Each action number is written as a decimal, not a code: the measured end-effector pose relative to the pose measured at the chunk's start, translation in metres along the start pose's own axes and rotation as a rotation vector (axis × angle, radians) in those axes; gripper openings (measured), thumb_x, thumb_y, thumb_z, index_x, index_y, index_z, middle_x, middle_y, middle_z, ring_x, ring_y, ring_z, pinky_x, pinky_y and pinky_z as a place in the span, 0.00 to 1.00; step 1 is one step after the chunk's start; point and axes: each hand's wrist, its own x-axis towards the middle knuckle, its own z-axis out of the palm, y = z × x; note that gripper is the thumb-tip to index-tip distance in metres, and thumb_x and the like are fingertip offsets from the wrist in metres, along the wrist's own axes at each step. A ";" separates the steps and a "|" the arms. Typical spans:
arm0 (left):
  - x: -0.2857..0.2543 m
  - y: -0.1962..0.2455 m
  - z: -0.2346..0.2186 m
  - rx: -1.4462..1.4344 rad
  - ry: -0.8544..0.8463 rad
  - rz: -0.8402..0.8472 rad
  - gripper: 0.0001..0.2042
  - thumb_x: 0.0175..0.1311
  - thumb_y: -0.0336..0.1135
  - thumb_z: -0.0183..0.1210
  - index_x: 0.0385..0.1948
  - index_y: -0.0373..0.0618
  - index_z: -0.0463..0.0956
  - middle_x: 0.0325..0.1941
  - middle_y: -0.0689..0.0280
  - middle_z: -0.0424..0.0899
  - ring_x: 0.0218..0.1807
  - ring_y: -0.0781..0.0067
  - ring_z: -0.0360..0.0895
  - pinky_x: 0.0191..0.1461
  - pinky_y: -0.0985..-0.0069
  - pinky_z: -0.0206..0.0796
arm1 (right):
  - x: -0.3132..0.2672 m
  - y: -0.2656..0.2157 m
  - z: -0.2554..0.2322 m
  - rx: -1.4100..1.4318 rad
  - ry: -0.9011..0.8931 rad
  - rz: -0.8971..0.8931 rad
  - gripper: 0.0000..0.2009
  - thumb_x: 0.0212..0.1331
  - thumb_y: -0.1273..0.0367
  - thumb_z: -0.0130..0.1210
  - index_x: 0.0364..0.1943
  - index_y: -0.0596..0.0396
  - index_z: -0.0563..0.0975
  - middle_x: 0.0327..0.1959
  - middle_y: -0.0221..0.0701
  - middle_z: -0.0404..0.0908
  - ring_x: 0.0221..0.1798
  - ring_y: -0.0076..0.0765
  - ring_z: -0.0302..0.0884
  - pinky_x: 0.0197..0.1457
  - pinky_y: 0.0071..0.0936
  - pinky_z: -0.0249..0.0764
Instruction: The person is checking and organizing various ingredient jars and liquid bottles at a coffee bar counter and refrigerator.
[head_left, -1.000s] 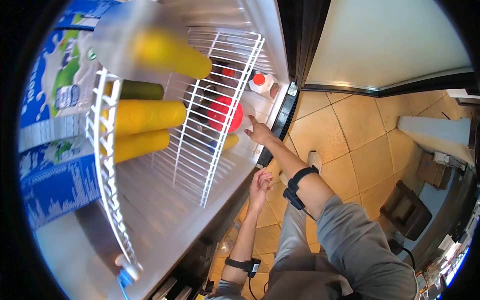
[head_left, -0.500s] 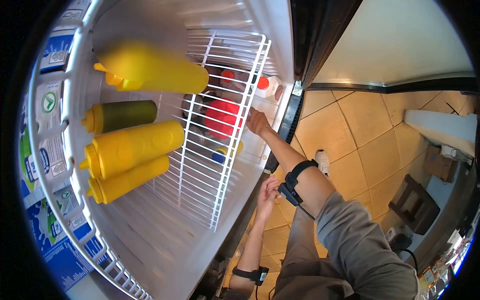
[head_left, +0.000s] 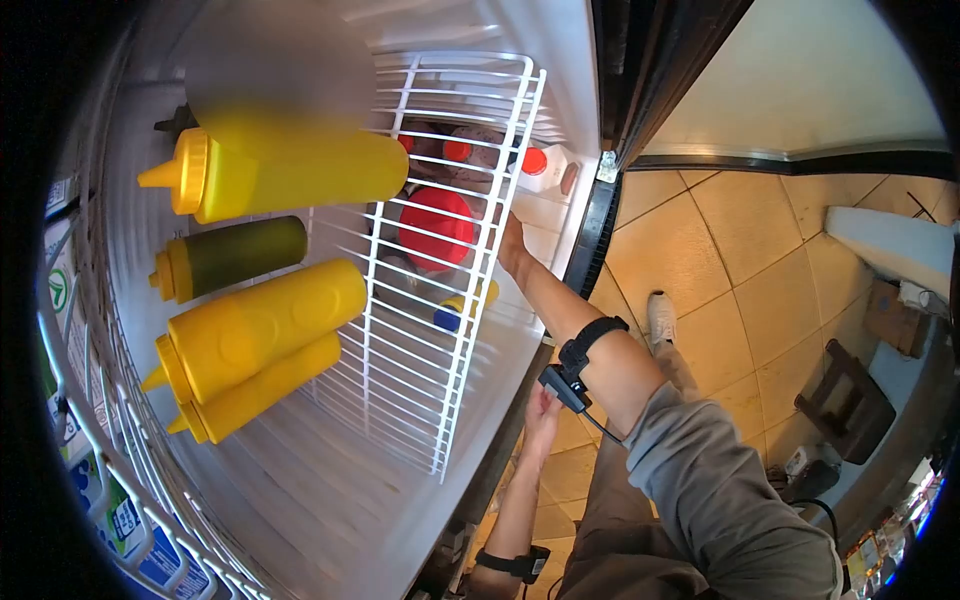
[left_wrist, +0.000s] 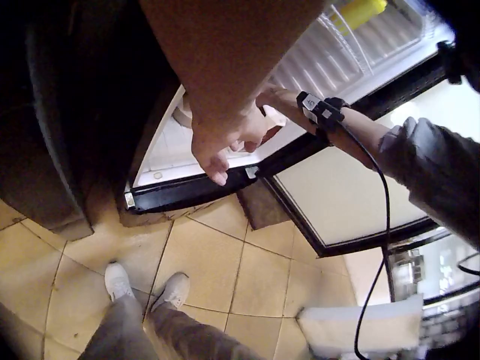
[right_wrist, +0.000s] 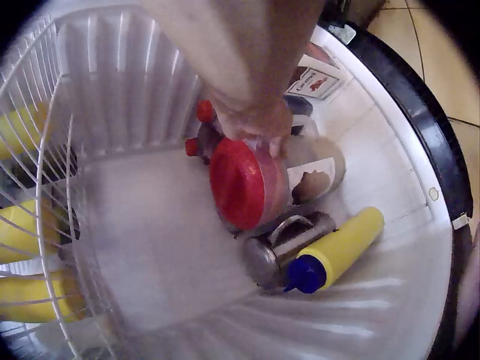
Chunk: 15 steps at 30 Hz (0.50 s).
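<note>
Reaching below the wire shelf inside the fridge, my right hand (right_wrist: pixel 255 120) grips the near side of a clear tub with a red lid (right_wrist: pixel 238 184). In the head view that hand (head_left: pixel 511 245) is partly behind the shelf's front bars. Beside the tub are a jar with a brown picture on its label (right_wrist: pixel 315 184), a metal pitcher (right_wrist: pixel 262 259) and a yellow squeeze bottle with a blue cap (right_wrist: pixel 349 244). My left hand (left_wrist: pixel 225 142) hangs outside by the fridge's front edge, fingers loosely curled with nothing in them.
Yellow squeeze bottles (head_left: pixel 265 310) and a dark green one (head_left: pixel 245 255) stand on the white wire shelf (head_left: pixel 415 350). A carton with a red cap (head_left: pixel 545 168) is near the fridge's front edge. The open fridge door (head_left: pixel 790 90) extends to the right.
My right hand has gone from open fingers at the front edge to deeper under the shelf, onto the red-lidded tub. The head view has shifted, showing more of the shelf bottles.
</note>
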 end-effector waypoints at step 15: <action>-0.007 -0.007 0.005 -0.126 -0.110 0.099 0.20 0.71 0.33 0.52 0.64 0.43 0.63 0.60 0.64 0.74 0.59 0.73 0.73 0.54 0.74 0.71 | 0.023 -0.041 0.009 -0.583 -0.106 -0.147 0.13 0.56 0.62 0.57 0.38 0.58 0.77 0.41 0.52 0.82 0.48 0.57 0.80 0.51 0.44 0.75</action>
